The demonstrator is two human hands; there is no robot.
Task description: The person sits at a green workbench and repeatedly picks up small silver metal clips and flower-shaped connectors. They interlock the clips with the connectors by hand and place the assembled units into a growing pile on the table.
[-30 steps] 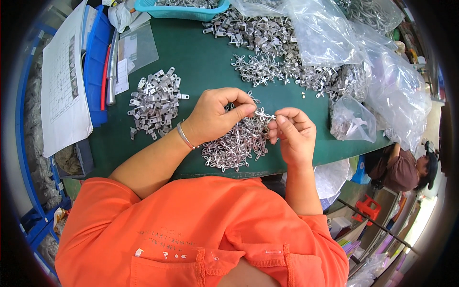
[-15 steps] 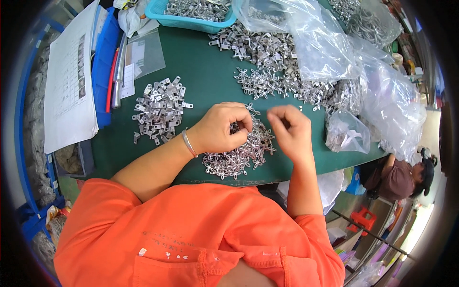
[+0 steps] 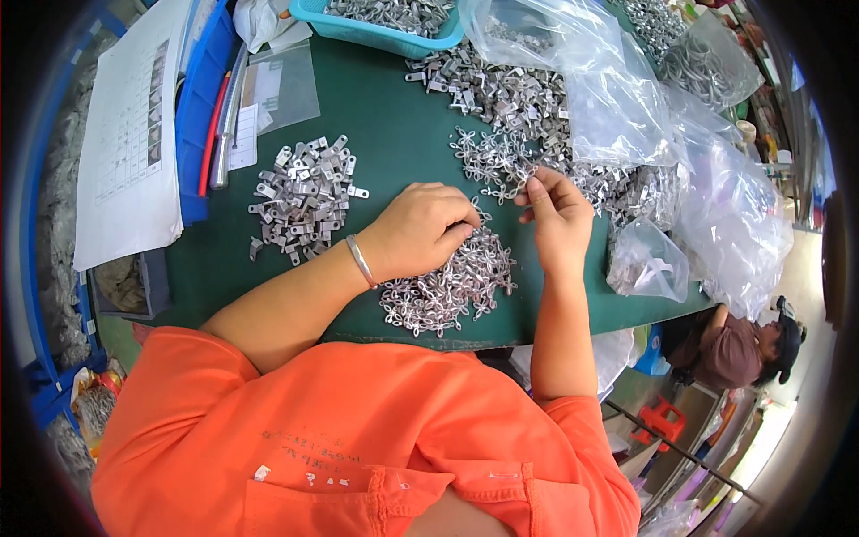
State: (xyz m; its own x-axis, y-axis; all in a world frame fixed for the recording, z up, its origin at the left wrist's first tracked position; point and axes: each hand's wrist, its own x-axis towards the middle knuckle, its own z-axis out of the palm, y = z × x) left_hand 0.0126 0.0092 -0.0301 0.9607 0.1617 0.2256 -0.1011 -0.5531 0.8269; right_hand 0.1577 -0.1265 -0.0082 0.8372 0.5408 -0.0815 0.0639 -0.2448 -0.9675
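My left hand point(image 3: 424, 231) is closed in a pinch over the near pile of small looped metal pieces point(image 3: 447, 291). Whatever sits between its thumb and fingertips is too small or hidden to name. My right hand point(image 3: 562, 215) reaches to the edge of a farther heap of petal-shaped looped metal pieces point(image 3: 488, 157), thumb and forefinger pressed together on one looped piece there. Left of my left hand lies a pile of small metal brackets with holes point(image 3: 304, 197), which neither hand touches.
More brackets point(image 3: 510, 94) spread behind the looped heap, partly under clear plastic bags point(image 3: 617, 107). A turquoise basket point(image 3: 385, 38) of metal parts stands at the back. Papers point(image 3: 134, 143) and a blue tray point(image 3: 199, 116) are at the left. Another person point(image 3: 734, 349) is at the right.
My right hand has moved forward from beside my left hand to the farther looped heap, its fingers now at a piece. My left hand has stayed over the near pile, its fingertips lowered slightly.
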